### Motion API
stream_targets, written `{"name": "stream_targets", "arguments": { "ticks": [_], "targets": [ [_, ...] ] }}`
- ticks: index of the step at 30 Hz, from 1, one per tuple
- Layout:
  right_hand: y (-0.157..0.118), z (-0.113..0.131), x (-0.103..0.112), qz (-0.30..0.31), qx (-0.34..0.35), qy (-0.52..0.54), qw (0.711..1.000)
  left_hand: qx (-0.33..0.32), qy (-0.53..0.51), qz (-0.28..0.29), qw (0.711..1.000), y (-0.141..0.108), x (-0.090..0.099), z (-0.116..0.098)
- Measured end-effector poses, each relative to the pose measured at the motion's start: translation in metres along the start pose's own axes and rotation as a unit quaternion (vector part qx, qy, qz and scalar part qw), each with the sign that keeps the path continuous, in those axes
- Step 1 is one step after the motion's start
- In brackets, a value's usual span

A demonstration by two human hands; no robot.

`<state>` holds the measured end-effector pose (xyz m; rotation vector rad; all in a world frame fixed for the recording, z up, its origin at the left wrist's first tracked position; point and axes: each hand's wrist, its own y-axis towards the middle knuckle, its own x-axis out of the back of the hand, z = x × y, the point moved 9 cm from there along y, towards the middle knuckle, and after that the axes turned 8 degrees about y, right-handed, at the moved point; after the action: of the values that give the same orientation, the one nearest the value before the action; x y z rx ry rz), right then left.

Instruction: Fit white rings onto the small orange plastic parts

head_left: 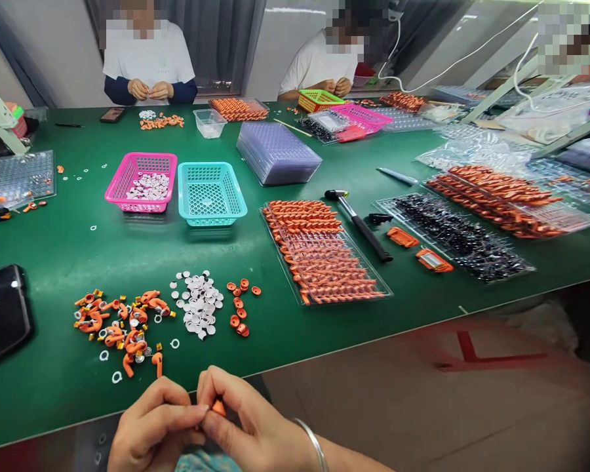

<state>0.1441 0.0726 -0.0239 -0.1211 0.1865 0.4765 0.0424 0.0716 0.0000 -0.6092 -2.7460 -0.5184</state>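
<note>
- Your left hand (152,426) and right hand (248,423) meet at the near edge of the green tabletop (69,249); both grips pinch one small orange plastic piece (219,408).
- The piece sits between the fingertips, nearer the right hand; mostly hidden, so its long axis and pointing are unclear.
- Just beyond: a scatter of orange hooked parts (120,324), a pile of white discs (199,305).
</note>
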Motion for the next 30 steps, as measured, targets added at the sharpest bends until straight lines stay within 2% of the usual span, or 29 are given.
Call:
{"name": "stream_targets", "arguments": {
  "ticks": [4, 8, 11, 15, 23, 27, 30],
  "targets": [
    [0.000, -0.013, -0.002, -0.029, -0.036, 0.068, 0.997, 0.034, -0.034, -0.027, 0.998, -0.002, 0.003, 0.008],
    [0.003, -0.016, -0.003, -0.008, -0.092, 0.149, 0.984, 0.144, -0.116, -0.089, 0.979, -0.008, 0.007, 0.029],
    [0.004, -0.009, -0.001, 0.000, -0.089, 0.183, 0.979, 0.183, -0.178, -0.093, 0.962, -0.013, 0.004, 0.043],
    [0.003, -0.009, 0.004, -0.014, -0.083, 0.162, 0.983, 0.201, -0.223, -0.084, 0.950, -0.016, 0.002, 0.053],
    [0.005, -0.004, 0.008, -0.022, -0.033, 0.127, 0.991, 0.207, -0.228, -0.085, 0.947, -0.019, 0.001, 0.054],
    [0.001, -0.003, 0.013, -0.013, -0.025, 0.148, 0.989, 0.195, -0.207, -0.105, 0.953, -0.018, 0.007, 0.052],
    [-0.002, -0.005, 0.019, -0.035, -0.022, 0.133, 0.990, 0.178, -0.168, -0.114, 0.963, -0.016, 0.012, 0.047]
  ]
}}
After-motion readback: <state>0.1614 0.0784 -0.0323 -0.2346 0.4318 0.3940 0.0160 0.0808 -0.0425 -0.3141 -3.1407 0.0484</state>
